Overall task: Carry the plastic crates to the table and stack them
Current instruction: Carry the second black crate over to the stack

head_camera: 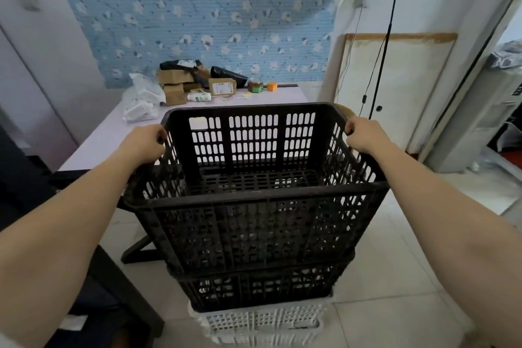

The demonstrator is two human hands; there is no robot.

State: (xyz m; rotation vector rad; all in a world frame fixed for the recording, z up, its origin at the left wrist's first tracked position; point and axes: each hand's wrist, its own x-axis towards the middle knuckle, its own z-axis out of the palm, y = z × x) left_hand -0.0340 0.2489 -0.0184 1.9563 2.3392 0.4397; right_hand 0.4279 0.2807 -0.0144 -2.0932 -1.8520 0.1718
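Observation:
A large black slotted plastic crate (254, 195) fills the middle of the head view. My left hand (145, 144) grips its left rim and my right hand (364, 135) grips its right rim. Under it sits a second black crate (260, 289), nested around its base, and below that a white crate (262, 325) on the floor. The pale table (113, 135) stands just beyond the crates, its near edge hidden behind the top crate.
Cardboard boxes (175, 85), white bags (144, 99), a jar (255, 85) and a bottle (199, 97) crowd the table's far end. A black floor lamp (381, 59) and a white board stand at right. A dark chair (107, 291) is at lower left. Tiled floor lies at right.

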